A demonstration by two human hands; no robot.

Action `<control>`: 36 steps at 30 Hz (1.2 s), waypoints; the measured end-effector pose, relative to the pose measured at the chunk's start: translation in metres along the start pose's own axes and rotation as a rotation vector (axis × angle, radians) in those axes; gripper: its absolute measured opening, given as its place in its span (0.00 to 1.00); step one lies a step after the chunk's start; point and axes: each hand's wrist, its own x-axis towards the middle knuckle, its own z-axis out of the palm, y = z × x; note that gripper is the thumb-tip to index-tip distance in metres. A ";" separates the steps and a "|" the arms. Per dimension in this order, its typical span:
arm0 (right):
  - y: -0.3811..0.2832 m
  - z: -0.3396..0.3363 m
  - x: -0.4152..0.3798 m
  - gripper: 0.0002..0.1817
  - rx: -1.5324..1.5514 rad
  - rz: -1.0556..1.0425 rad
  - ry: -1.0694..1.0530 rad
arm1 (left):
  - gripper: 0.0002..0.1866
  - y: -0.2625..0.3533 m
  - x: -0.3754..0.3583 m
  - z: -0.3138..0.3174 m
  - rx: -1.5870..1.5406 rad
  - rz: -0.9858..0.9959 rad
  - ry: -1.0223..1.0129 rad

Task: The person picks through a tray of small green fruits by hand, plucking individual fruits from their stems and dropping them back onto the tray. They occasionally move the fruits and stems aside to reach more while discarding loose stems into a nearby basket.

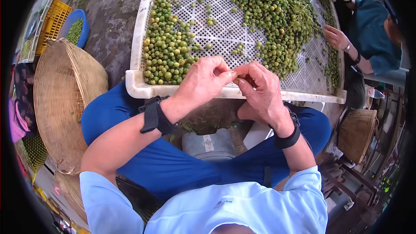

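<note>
Before me is a white mesh tray (135, 56) with small round green fruits on it. Loose fruits (167, 56) are gathered on its left side, and a larger heap (277, 21), with stems among it, covers the right. My left hand (204, 79) and my right hand (263, 87) meet over the tray's near rim, fingertips pinched together. Both hands are closed; whatever small thing lies between the fingertips is too hidden to make out.
At the right, a co-worker's hand (337, 38) reaches over the tray's edge. On the left stand a large woven basket (56, 99), a blue basin (86, 28) and a yellow crate (52, 19). A grey bucket (208, 145) sits between my legs.
</note>
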 end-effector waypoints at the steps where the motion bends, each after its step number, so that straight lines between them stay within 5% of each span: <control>1: 0.000 -0.002 0.001 0.07 -0.001 0.004 0.002 | 0.07 0.003 0.000 -0.001 -0.043 -0.015 -0.019; 10: 0.002 0.006 0.001 0.07 0.257 0.158 -0.014 | 0.08 0.007 -0.002 -0.006 -0.292 -0.100 -0.106; 12: 0.001 0.010 0.001 0.07 0.164 0.141 -0.018 | 0.08 0.006 -0.002 -0.004 0.132 0.120 0.024; 13: 0.002 0.010 0.002 0.07 0.165 0.141 -0.019 | 0.08 0.007 -0.003 -0.005 0.065 0.123 -0.010; 16: 0.016 0.008 0.004 0.06 -0.187 0.003 -0.081 | 0.08 0.024 -0.005 -0.017 -0.174 -0.013 -0.063; 19: 0.030 0.007 0.004 0.07 -0.379 0.159 -0.225 | 0.07 0.028 -0.007 -0.028 -0.187 0.054 0.015; 22: 0.026 0.010 0.010 0.08 -0.372 0.282 -0.379 | 0.06 0.031 -0.015 -0.035 -0.227 0.110 0.061; 28: 0.000 0.067 0.033 0.09 -0.148 0.199 -0.531 | 0.06 0.036 -0.022 -0.041 -0.301 0.101 0.057; 31: -0.007 0.063 0.028 0.10 0.159 -0.084 -0.333 | 0.05 0.042 -0.022 -0.043 -0.345 0.117 0.077; 33: 0.008 0.051 0.025 0.09 -0.023 0.066 -0.113 | 0.06 0.043 -0.022 -0.046 -0.349 0.112 0.112; 36: 0.045 0.016 0.019 0.08 -0.365 0.230 -0.079 | 0.06 0.047 -0.021 -0.045 -0.361 0.056 0.091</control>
